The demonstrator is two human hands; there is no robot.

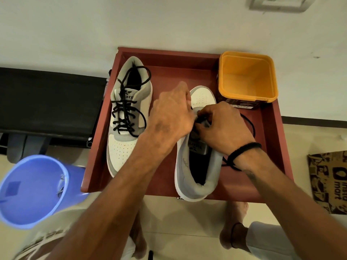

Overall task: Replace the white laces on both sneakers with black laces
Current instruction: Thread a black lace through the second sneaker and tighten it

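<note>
Two white-and-grey sneakers lie on a red-brown tray table [270, 147]. The left sneaker [125, 147] points toward me and carries a black lace [124, 113] through its eyelets, ends loose. The right sneaker [197, 177] points away from me. My left hand [170, 117] grips its upper at the left side of the eyelets. My right hand [223, 128] pinches a black lace [250, 124] over the tongue; the lace loops out to the right and runs under my wrist. My hands hide the eyelet rows of this shoe.
An orange square tub [247, 76] stands at the table's back right corner. A blue plastic bucket [32, 190] sits on the floor at the left. A printed paper bag [328, 181] lies at the right. My bare feet [234, 228] are below the table edge.
</note>
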